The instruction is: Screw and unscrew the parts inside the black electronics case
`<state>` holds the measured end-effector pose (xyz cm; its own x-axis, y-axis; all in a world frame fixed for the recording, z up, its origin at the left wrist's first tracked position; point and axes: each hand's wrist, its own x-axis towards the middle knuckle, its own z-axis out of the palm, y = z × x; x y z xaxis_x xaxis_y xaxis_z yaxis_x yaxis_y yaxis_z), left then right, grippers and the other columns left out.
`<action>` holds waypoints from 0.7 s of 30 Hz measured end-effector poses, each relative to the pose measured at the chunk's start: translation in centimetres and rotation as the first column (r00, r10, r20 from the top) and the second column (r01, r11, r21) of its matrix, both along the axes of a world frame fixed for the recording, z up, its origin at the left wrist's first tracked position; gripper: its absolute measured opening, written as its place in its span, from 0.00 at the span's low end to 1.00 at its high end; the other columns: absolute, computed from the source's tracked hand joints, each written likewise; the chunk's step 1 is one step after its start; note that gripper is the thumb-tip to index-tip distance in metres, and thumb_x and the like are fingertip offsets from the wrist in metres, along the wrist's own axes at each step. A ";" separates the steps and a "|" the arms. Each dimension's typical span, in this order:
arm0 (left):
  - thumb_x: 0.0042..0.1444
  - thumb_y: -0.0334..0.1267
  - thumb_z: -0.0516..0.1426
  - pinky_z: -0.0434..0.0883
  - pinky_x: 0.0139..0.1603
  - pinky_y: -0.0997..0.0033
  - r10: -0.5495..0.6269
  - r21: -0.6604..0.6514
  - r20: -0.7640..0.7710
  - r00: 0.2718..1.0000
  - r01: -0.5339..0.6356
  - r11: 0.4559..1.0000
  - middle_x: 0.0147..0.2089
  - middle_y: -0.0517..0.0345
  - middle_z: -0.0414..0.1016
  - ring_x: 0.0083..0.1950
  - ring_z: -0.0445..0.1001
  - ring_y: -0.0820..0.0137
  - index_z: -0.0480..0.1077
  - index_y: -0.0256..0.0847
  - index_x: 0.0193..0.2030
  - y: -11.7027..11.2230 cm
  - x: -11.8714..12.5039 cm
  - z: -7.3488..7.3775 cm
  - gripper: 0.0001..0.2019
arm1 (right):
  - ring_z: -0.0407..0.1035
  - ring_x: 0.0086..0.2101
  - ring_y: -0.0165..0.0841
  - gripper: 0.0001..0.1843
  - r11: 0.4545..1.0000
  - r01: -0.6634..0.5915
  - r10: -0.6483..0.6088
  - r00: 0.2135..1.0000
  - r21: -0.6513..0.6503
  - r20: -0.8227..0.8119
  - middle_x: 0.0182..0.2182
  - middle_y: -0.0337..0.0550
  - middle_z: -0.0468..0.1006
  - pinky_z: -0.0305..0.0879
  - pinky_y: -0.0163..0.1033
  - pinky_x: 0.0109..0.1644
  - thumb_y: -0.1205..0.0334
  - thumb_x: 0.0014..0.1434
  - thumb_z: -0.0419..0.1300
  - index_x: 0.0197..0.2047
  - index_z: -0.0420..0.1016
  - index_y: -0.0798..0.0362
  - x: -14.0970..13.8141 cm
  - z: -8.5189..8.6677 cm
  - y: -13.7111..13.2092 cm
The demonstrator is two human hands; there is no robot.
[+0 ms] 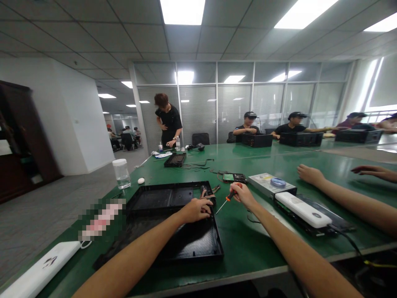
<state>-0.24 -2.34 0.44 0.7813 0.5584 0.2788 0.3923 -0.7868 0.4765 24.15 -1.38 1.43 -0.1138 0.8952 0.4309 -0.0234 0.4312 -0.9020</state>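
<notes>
Green felt covers the long surface [248, 240], which runs from the lower frame toward glass partitions at the back of an office lit by ceiling panels; seated people work at black boxes in the upper right. At centre, the left hand [195, 210] rests on the rim of an open black case [173, 223], fingers curled together over a bundle of wires. Just right of it, the right hand [243, 194] has its fingers clamped on an orange-handled screwdriver [226, 201]. A blurred patch hides something at lower left.
</notes>
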 end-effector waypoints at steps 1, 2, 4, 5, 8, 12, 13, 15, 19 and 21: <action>0.47 0.32 0.57 0.66 0.39 0.80 0.005 0.004 -0.002 1.000 -0.005 1.000 0.36 0.60 0.75 0.35 0.72 0.77 0.62 0.37 0.48 0.0 0.0 0.1 0.19 | 0.45 0.08 0.22 0.15 1.000 0.007 -0.007 1.000 0.001 -0.019 0.07 0.27 0.51 0.42 0.30 0.11 0.51 0.52 0.51 0.22 0.63 0.54 -0.1 0.0 0.0; 0.47 0.32 0.57 0.66 0.40 0.80 0.010 0.011 -0.005 1.000 -0.010 1.000 0.36 0.60 0.75 0.35 0.72 0.76 0.62 0.37 0.48 -0.1 0.0 0.2 0.19 | 0.45 0.09 0.22 0.15 1.000 0.012 -0.012 0.999 0.002 -0.032 0.07 0.27 0.51 0.42 0.30 0.11 0.51 0.52 0.51 0.23 0.63 0.53 -0.1 0.0 0.0; 0.47 0.32 0.57 0.66 0.40 0.80 0.017 0.028 -0.021 1.000 -0.017 0.999 0.36 0.60 0.75 0.35 0.72 0.76 0.63 0.37 0.48 -0.3 0.1 0.4 0.19 | 0.45 0.09 0.22 0.15 1.000 0.007 -0.007 1.000 0.003 -0.015 0.08 0.27 0.52 0.43 0.29 0.11 0.51 0.52 0.51 0.23 0.63 0.53 -0.3 -0.1 0.0; 0.47 0.32 0.57 0.66 0.40 0.80 0.019 0.039 -0.033 0.999 -0.017 0.999 0.35 0.60 0.75 0.34 0.72 0.76 0.64 0.38 0.48 -0.4 0.2 0.5 0.19 | 0.46 0.09 0.22 0.15 1.000 0.002 -0.002 1.000 0.003 0.017 0.08 0.27 0.52 0.44 0.30 0.11 0.50 0.52 0.51 0.23 0.63 0.54 -0.4 -0.1 0.0; 0.48 0.32 0.56 0.66 0.40 0.80 0.021 0.077 -0.061 0.998 -0.016 0.997 0.35 0.61 0.75 0.34 0.72 0.76 0.66 0.38 0.45 -0.5 0.3 0.8 0.15 | 0.49 0.09 0.23 0.16 1.000 0.008 -0.010 0.991 0.018 0.134 0.08 0.27 0.53 0.45 0.30 0.12 0.50 0.52 0.53 0.23 0.64 0.54 -0.7 -0.2 -0.3; 0.48 0.31 0.56 0.66 0.38 0.80 0.023 0.119 -0.063 0.998 -0.015 0.993 0.35 0.60 0.74 0.34 0.72 0.76 0.69 0.39 0.41 -0.4 0.3 0.6 0.12 | 0.51 0.11 0.24 0.16 0.996 0.044 -0.061 0.969 0.076 0.237 0.09 0.29 0.55 0.45 0.30 0.14 0.50 0.53 0.52 0.23 0.65 0.54 -0.8 0.1 -0.8; 0.48 0.31 0.56 0.66 0.38 0.80 0.023 0.120 -0.062 0.998 -0.015 0.993 0.35 0.60 0.74 0.34 0.72 0.75 0.70 0.38 0.41 -0.3 0.3 0.5 0.11 | 0.52 0.11 0.24 0.16 0.994 0.055 -0.080 0.960 0.098 0.269 0.09 0.30 0.56 0.45 0.30 0.14 0.50 0.53 0.52 0.23 0.65 0.54 -0.8 0.3 -1.0; 0.48 0.31 0.56 0.66 0.38 0.80 0.021 0.116 -0.057 0.998 -0.014 0.993 0.35 0.59 0.74 0.34 0.72 0.75 0.70 0.38 0.41 -0.2 0.2 0.5 0.11 | 0.53 0.14 0.24 0.16 0.981 0.079 -0.136 0.931 0.177 0.339 0.11 0.31 0.59 0.48 0.30 0.17 0.51 0.53 0.52 0.23 0.66 0.54 -1.0 0.8 -1.4; 0.47 0.31 0.56 0.66 0.37 0.80 0.010 0.139 -0.061 0.998 -0.001 0.990 0.34 0.59 0.74 0.34 0.72 0.75 0.70 0.38 0.39 -0.2 0.1 0.7 0.10 | 0.57 0.19 0.25 0.19 0.915 0.070 -0.287 0.808 0.398 0.515 0.16 0.35 0.64 0.52 0.31 0.23 0.51 0.55 0.50 0.21 0.66 0.55 -1.9 2.9 -2.7; 0.47 0.30 0.56 0.66 0.36 0.80 0.007 0.152 -0.067 0.998 0.003 0.988 0.34 0.60 0.74 0.33 0.72 0.75 0.71 0.37 0.38 -0.3 0.0 0.7 0.10 | 0.58 0.19 0.26 0.21 0.878 0.023 -0.359 0.692 0.479 0.626 0.16 0.36 0.65 0.51 0.32 0.25 0.50 0.56 0.49 0.21 0.67 0.54 -2.8 4.4 -3.5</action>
